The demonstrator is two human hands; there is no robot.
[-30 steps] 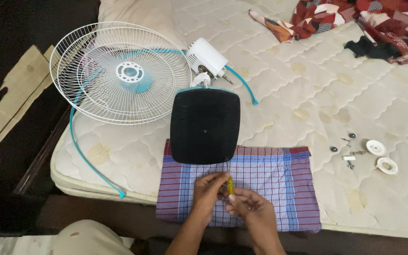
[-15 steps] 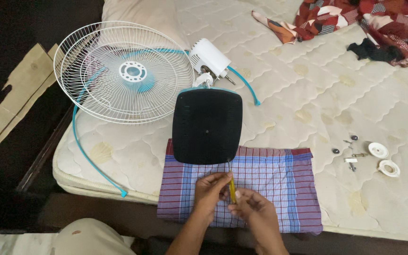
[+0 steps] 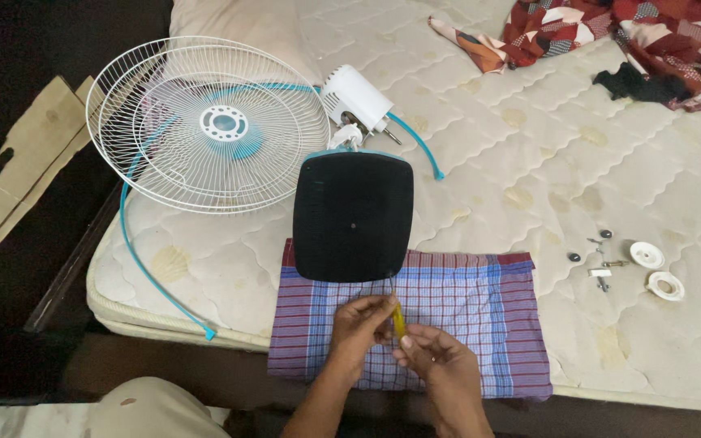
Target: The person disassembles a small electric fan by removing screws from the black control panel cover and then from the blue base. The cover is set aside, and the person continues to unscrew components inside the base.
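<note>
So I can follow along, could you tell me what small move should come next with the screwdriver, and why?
Probably steady and turn the yellow screwdriver: its tip sits at the black base lower edge, with both the left hand and right hand on its handle.

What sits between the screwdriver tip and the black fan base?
Nothing visible. Both hands, left and right, hold the yellow screwdriver over the checked cloth; its shaft reaches the bottom edge of the black fan base unobstructed.

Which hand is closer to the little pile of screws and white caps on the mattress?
Right. The right hand lies on the checked cloth, below and left of the screws and white caps. The left hand, gripping the yellow screwdriver, is farther left.
</note>
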